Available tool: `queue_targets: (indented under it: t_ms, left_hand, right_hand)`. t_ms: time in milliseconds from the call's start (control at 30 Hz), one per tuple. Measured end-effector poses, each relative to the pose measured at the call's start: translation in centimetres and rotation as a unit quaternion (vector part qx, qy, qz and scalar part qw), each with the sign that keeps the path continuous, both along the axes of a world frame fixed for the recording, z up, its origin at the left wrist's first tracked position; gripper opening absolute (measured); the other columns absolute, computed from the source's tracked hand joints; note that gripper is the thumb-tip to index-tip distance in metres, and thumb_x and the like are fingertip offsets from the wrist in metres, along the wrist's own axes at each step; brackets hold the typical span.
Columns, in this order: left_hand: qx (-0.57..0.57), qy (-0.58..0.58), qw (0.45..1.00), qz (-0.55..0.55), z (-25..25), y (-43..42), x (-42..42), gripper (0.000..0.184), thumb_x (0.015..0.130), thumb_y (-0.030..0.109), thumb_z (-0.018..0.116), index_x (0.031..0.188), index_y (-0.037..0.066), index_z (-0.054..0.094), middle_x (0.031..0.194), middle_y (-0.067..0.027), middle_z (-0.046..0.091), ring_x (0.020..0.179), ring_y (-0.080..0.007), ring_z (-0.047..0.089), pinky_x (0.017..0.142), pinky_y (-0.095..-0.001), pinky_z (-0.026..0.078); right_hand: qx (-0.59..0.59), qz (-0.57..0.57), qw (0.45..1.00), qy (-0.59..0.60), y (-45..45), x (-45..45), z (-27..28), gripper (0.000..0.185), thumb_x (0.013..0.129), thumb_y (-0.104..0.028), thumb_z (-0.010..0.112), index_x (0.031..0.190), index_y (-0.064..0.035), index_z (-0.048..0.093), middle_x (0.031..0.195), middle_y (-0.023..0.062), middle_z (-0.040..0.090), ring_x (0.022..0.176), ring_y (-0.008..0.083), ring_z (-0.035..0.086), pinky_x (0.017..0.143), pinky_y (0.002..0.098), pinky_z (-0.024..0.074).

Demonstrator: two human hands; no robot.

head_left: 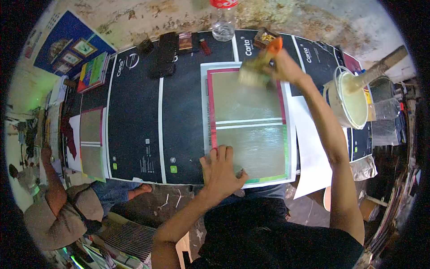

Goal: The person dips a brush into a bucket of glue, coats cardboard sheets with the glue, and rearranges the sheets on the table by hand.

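Observation:
My right hand (288,67) grips a wide paintbrush (255,74) with an orange handle; its bristles, blurred by motion, are over the upper part of a grey board (244,98). A second grey board (253,150) lies below it, apart by a white strip. Both look wet and streaky, and sit on a printed sheet (291,167) with pink and green borders. My left hand (220,169) rests with fingers stretched on the lower left corner of the sheet. Right of the sheet stands a white bucket (333,101) holding a pale liquid and a thick stick (374,71).
Black printed boards (134,98) cover the table. A plastic bottle (223,29), a lighter (204,46) and dark blocks (165,54) lie along the back. White paper (311,152) lies at right. At left are books (94,71), another bordered sheet (92,143) and a seated person (62,215).

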State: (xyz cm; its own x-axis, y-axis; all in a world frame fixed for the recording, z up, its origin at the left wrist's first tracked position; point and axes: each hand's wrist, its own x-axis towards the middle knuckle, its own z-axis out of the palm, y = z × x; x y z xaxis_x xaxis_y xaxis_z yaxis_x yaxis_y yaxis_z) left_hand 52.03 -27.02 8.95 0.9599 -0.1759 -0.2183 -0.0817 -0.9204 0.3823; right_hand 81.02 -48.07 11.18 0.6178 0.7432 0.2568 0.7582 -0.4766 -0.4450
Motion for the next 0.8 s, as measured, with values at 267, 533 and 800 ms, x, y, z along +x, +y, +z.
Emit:
queue_targets:
  t_ms: [267, 533, 800]
  left_hand:
    - [-0.013, 0.007, 1.0, -0.001, -0.1, 0.1, 0.1, 0.076, 0.065, 0.044, 0.069, 0.122, 0.0, 0.045, 0.117, -0.0151, 0.044, 0.11, -0.0323, 0.041, 0.082, -0.0516, 0.033]
    - [-0.005, 0.021, 1.0, -0.007, -0.1, 0.2, 0.6, 0.076, 0.065, 0.042, 0.07, 0.122, 0.0, 0.044, 0.119, -0.0148, 0.043, 0.111, -0.0326, 0.041, 0.081, -0.0528, 0.034]
    - [-0.025, -0.01, 1.0, 0.002, -0.7, 0.5, 0.3, 0.074, 0.065, 0.042, 0.07, 0.119, 0.0, 0.044, 0.117, -0.0149, 0.042, 0.108, -0.0325, 0.041, 0.081, -0.0528, 0.034]
  right_hand:
    - [-0.11, 0.08, 0.988, 0.078, 9.3, 1.2, 2.0, 0.015, 0.075, -0.01, 0.067, 0.087, -0.0014, 0.066, 0.086, 0.0183, 0.064, 0.09, 0.0353, 0.06, 0.084, 0.0396, 0.0469]
    - [-0.062, 0.137, 0.989, -0.009, 12.1, 3.6, 2.2, 0.03, 0.074, -0.028, 0.069, 0.093, -0.0058, 0.066, 0.085, 0.02, 0.066, 0.082, 0.0383, 0.064, 0.071, 0.0462, 0.0513]
    - [-0.001, 0.2, 0.962, 0.187, 11.3, -1.9, 3.6, 0.021, 0.073, -0.018, 0.071, 0.086, -0.0024, 0.064, 0.083, 0.0156, 0.065, 0.079, 0.0295, 0.063, 0.071, 0.0364, 0.0493]
